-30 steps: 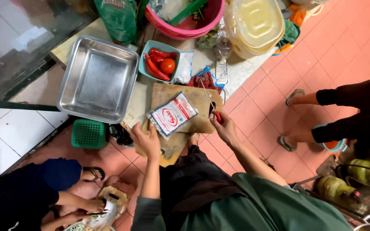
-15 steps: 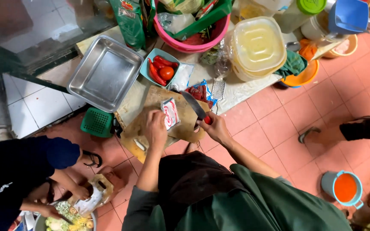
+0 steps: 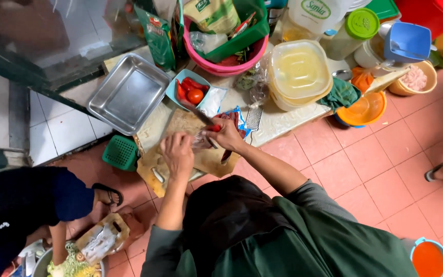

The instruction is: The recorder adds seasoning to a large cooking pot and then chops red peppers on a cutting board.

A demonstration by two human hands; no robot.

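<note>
Our left hand [image 3: 178, 153] pinches a packet [image 3: 201, 139] on the board [image 3: 180, 123]; right hand [image 3: 226, 134] grips a knife [image 3: 198, 114], probably cutting it.

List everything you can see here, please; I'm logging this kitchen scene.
metal tray: one, silver, left on counter
small tub: one, teal, holds red chillies and a tomato
cutting board: one, brown, under both hands
basin: one, pink, behind tub
lidded container: one, pale yellow, centre right
orange bowl: one, right edge
green basket: one, floor left
knife: one, red handle, in right hand
left hand: on clear packet
right hand: grips knife
</note>
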